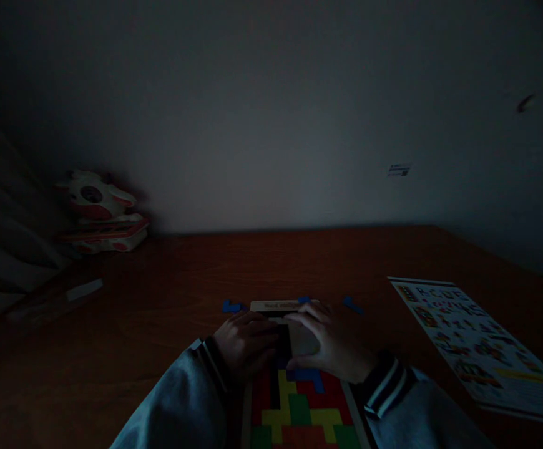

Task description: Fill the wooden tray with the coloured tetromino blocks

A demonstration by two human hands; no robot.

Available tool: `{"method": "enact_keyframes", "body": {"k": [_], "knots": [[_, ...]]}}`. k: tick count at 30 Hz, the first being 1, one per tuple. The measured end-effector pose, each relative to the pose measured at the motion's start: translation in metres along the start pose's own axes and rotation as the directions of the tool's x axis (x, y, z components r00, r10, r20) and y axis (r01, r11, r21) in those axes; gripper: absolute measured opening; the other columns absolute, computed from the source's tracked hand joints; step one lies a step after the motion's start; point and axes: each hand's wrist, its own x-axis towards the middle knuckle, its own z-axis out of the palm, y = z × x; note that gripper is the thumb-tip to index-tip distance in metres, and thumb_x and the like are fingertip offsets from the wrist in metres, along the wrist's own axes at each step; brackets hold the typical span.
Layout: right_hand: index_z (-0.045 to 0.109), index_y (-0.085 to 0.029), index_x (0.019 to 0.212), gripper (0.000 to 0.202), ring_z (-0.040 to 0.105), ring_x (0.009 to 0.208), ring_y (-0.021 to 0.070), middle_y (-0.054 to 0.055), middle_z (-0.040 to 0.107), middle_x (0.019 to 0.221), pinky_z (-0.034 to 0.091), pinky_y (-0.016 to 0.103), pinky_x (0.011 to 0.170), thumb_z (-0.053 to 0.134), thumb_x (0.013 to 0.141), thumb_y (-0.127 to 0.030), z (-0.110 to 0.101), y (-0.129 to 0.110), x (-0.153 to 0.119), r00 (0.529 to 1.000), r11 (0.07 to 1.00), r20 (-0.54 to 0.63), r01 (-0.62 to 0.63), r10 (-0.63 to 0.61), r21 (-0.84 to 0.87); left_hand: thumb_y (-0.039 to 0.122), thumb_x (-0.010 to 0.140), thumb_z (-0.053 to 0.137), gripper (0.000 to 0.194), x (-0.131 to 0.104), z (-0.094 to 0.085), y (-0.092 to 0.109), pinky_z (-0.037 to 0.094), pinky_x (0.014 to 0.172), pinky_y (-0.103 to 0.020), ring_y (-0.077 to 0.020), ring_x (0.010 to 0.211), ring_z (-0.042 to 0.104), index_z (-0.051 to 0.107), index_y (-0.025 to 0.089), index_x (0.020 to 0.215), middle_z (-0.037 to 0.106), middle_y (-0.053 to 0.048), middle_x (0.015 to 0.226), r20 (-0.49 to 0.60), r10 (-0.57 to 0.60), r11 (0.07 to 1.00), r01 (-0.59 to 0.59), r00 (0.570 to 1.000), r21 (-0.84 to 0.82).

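A wooden block-puzzle tray point(285, 305) with a pale lettered rim lies in front of me, partly filled with red, yellow, green, blue and orange pieces. My right hand point(334, 343) reaches over its upper right side, thumb and fingers around a pale flat puzzle piece point(303, 338). Over the upper left side rests my left hand point(246, 343), fingers stretched toward the middle and lying close together. A dark gap shows between the hands, and another dark slot point(274, 386) runs beside a yellow piece point(286, 390). The hands hide parts of the tray.
Loose blue pieces lie beyond the tray: one point(232, 306) at left, one point(304, 299) behind the rim, one point(353, 305) at right. A printed sheet point(477, 343) lies on the right of the brown table point(173, 274). A cow-shaped toy point(103, 212) stands at the back left.
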Motion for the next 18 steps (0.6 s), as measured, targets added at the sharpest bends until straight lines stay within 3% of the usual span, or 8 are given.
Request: {"method": "enact_keyframes", "body": {"k": [5, 9, 12, 18], "knots": [[0.057, -0.026, 0.121, 0.064, 0.052, 0.107, 0.0266, 0.005, 0.061, 0.111, 0.038, 0.044, 0.097, 0.069, 0.07, -0.062, 0.001, -0.002, -0.002, 1.0, 1.0, 0.008, 0.001, -0.001, -0.016, 0.029, 0.087, 0.054, 0.027, 0.001, -0.001, 0.001, 0.052, 0.083, -0.044, -0.0254, 0.099, 0.062, 0.066, 0.019, 0.11, 0.068, -0.009, 0.113, -0.016, -0.002, 1.0, 0.002, 1.0, -0.008], [0.062, -0.027, 0.112, 0.037, 0.058, 0.099, 0.0224, 0.004, 0.063, 0.104, 0.044, 0.038, 0.089, 0.059, 0.084, -0.052, -0.004, 0.007, 0.0, 0.992, 0.998, -0.105, -0.067, 0.068, 0.013, 0.028, 0.088, 0.053, 0.027, 0.004, -0.006, 0.004, 0.053, 0.082, -0.042, -0.0246, 0.097, 0.063, 0.065, 0.018, 0.11, 0.067, -0.01, 0.113, -0.007, -0.015, 1.0, 0.015, 1.0, -0.014], [0.065, -0.025, 0.101, 0.024, 0.061, 0.091, 0.0199, 0.004, 0.064, 0.095, 0.047, 0.035, 0.083, 0.048, 0.093, -0.041, -0.011, 0.032, -0.001, 0.948, 0.982, -0.261, -0.187, 0.183, 0.006, 0.028, 0.088, 0.053, 0.026, 0.005, -0.008, 0.006, 0.053, 0.079, -0.042, -0.0248, 0.094, 0.063, 0.066, 0.018, 0.107, 0.068, -0.01, 0.11, 0.0, -0.022, 1.0, 0.022, 1.0, -0.016], [0.067, -0.019, 0.096, 0.027, 0.062, 0.094, 0.0263, 0.01, 0.063, 0.097, 0.048, 0.04, 0.084, 0.056, 0.086, -0.043, -0.024, 0.093, -0.019, 0.873, 0.893, -0.373, -0.404, 0.313, -0.197, 0.027, 0.088, 0.054, 0.025, 0.004, -0.007, 0.005, 0.051, 0.079, -0.043, -0.0249, 0.095, 0.062, 0.065, 0.019, 0.108, 0.068, -0.009, 0.107, -0.005, -0.042, 0.999, 0.042, 0.999, -0.012]]}}
